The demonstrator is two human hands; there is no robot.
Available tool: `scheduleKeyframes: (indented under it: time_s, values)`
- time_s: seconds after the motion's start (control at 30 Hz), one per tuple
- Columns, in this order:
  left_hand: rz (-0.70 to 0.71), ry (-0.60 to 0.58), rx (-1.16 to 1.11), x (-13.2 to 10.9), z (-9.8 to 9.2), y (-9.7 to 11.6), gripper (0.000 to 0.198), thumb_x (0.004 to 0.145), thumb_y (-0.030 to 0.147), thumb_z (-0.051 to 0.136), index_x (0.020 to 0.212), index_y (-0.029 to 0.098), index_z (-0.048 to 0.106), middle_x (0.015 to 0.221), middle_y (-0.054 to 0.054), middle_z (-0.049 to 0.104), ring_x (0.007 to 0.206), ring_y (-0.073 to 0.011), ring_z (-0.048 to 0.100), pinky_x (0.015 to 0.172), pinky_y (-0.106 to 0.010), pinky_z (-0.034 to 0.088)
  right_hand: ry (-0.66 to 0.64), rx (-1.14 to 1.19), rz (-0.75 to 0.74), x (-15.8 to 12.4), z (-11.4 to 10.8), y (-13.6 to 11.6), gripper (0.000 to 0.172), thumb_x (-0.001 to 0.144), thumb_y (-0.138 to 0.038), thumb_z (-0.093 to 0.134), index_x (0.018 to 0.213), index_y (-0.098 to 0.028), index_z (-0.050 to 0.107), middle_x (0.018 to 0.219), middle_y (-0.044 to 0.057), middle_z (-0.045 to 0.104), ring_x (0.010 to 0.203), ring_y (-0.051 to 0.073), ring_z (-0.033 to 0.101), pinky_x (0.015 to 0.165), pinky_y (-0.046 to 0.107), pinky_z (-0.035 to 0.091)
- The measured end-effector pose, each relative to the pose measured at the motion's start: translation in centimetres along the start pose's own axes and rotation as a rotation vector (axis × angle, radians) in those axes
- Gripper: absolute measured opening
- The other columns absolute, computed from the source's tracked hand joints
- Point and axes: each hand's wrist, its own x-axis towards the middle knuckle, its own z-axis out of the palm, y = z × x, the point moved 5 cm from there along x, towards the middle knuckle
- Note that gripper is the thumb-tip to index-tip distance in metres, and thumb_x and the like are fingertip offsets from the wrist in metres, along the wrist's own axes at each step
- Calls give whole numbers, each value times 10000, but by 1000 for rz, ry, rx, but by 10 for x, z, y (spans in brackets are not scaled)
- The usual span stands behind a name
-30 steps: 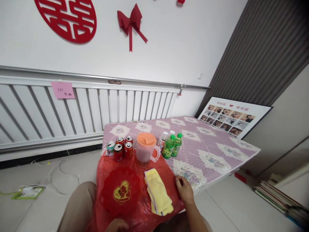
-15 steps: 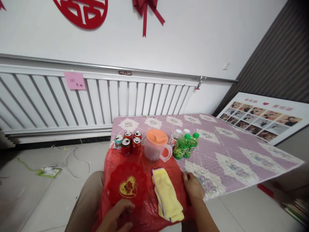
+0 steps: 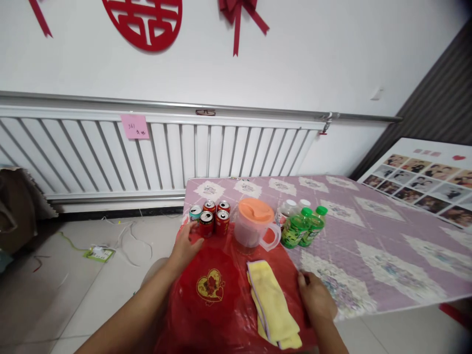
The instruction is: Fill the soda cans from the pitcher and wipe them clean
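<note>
My left hand (image 3: 186,248) reaches forward over the red plastic sheet (image 3: 236,314), fingers spread, just short of the red cans (image 3: 214,220) and the teal can (image 3: 195,213). It holds nothing. My right hand (image 3: 316,299) rests on the sheet's right edge beside the folded yellow cloth (image 3: 272,304), its fingers curled against the plastic. A red plate with a gold heart (image 3: 210,286) lies between my hands. Behind it stands a clear jug with an orange lid (image 3: 254,227).
Green bottles (image 3: 303,227) and white-capped bottles (image 3: 291,208) stand right of the jug on the purple patterned mat (image 3: 368,236). A white radiator (image 3: 147,152) runs along the wall. A power strip and cables (image 3: 99,253) lie on the floor left. A photo board (image 3: 424,177) leans at right.
My left hand has moved from the near edge of the sheet forward to the cans. The view has shifted left. My right hand stays by the yellow cloth.
</note>
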Motion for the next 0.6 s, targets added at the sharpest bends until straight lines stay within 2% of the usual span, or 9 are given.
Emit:
scheduleKeyframes:
  time_s: [0.1,0.2,0.4,0.6]
  values:
    - [18,48,51,29,12,-8,608,724,207,706,1299,188,511,1283,-130,610,1207,-285,584,1047,-463,460,11,-6,-13,1,0,0,471,980,-469,328,1196,-218,664,1268,118,689,1134,295,655,879,383,488]
    - [35,69,102,45,24,-11,678,702,201,745,1325,168,482,1351,-156,552,1316,-323,501,1113,-485,400,24,-13,-15,1,0,0,462,978,-466,336,1172,-221,676,1241,114,703,1115,283,666,864,366,493]
    - [61,55,189,56,46,-12,777,666,184,788,1361,164,442,1329,-152,557,1323,-356,475,1119,-518,378,39,-21,-3,2,2,1,454,980,-475,334,1136,-230,683,1225,121,710,1098,285,674,822,367,497]
    - [73,56,207,62,56,-14,815,680,143,763,1409,173,399,1378,-164,536,1334,-356,472,1129,-520,369,38,-27,11,2,3,2,480,979,-495,319,1147,-229,681,1231,127,704,1091,296,672,818,381,496]
